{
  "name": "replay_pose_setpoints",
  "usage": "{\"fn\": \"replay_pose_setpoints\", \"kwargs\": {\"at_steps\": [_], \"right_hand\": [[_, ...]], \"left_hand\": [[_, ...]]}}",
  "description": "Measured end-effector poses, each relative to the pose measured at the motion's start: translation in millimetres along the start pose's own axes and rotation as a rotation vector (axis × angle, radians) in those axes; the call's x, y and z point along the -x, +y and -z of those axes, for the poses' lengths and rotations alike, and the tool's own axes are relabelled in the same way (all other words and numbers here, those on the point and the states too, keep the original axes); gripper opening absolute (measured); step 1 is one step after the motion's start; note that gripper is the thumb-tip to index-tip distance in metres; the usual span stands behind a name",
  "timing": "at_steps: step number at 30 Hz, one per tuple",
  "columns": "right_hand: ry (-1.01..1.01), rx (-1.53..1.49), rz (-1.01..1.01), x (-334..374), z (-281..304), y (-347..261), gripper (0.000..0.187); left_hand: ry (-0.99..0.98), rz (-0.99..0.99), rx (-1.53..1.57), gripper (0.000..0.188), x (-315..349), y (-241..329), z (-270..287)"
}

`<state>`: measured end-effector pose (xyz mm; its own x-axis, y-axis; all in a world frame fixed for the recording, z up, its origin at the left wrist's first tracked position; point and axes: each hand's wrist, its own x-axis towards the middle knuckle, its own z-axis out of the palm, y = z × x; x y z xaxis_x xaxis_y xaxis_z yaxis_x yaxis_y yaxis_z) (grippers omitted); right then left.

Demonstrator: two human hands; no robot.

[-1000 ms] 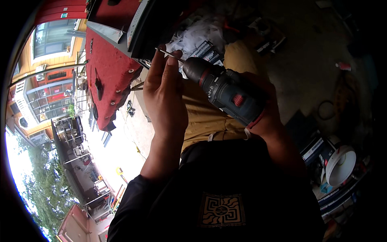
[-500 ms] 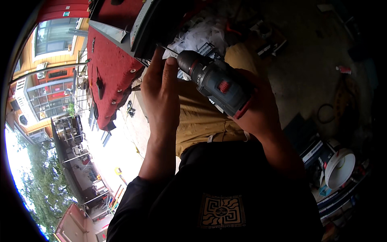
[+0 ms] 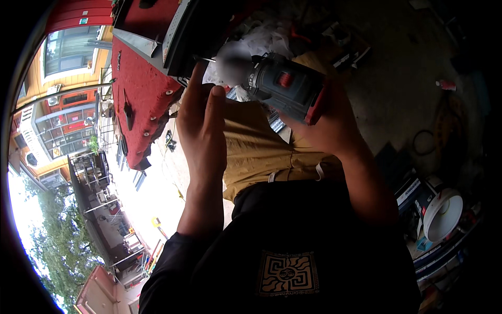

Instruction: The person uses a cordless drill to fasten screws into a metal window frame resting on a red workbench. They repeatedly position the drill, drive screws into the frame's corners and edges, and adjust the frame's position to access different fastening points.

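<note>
My right hand [image 3: 327, 118] is wrapped round the grip of a dark grey and red cordless drill [image 3: 293, 83]. The drill points left, its chuck smeared as if spinning. Its thin bit reaches a black edge piece [image 3: 184, 44] beside a pale metal strip. My left hand [image 3: 201, 115] is up against that black piece, index finger stretched to the bit's tip. The left thumb points up, apart from the finger; its other fingers are hidden. Left of the black piece a red panel [image 3: 138, 99] with several round fasteners slants down.
Crumpled translucent plastic [image 3: 266, 39] lies beyond the drill in shadow. At lower right stands a work lamp with a white round reflector [image 3: 443, 214], among dark cases and tools. A small red can-like thing [image 3: 445, 84] is on the dark floor. Bright open ground [image 3: 157, 193] stretches left.
The drill has swung to lie flatter, its rear end rising, with the right hand moving up along with it. Its chuck was sharp before and is blurred now. The left hand shifted slightly left.
</note>
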<state>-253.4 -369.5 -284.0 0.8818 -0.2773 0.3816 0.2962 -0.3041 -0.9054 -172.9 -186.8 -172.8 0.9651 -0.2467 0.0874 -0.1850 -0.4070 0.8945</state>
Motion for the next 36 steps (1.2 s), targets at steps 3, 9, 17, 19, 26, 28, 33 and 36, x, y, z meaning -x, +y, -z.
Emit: {"fn": "replay_pose_setpoints", "kwargs": {"at_steps": [3, 9, 17, 19, 26, 28, 33, 36], "right_hand": [[0.055, 0.024, -0.036, -3, 3, -8, 0.042], [0.056, 0.012, -0.027, 0, 4, -19, 0.042], [0.032, -0.065, -0.038, -8, 3, -4, 0.039], [0.034, -0.005, -0.005, -4, 3, -1, 0.041], [-0.005, -0.013, -0.124, 1, 4, -28, 0.049], [0.003, -0.032, -0.119, 0, 2, -30, 0.049], [-0.009, 0.085, -0.064, 1, -2, -30, 0.047], [-0.028, -0.009, -0.059, -4, -2, -32, 0.045]], "left_hand": [[0.109, -0.129, -0.024, 0.041, 5, 3, 19], [0.274, -0.489, -0.438, 0.037, -104, 14, 102], [0.031, -1.176, -1.104, 0.037, -234, -28, 123], [-0.026, -1.182, -1.110, 0.051, -239, -36, 118], [0.019, -1.317, -1.084, 0.051, -233, -34, 112], [0.015, -1.116, -0.981, 0.031, -224, -31, 105], [-0.066, -1.028, -0.909, 0.050, -240, -41, 122], [0.065, -1.274, -1.165, 0.043, -255, -52, 136]]}}
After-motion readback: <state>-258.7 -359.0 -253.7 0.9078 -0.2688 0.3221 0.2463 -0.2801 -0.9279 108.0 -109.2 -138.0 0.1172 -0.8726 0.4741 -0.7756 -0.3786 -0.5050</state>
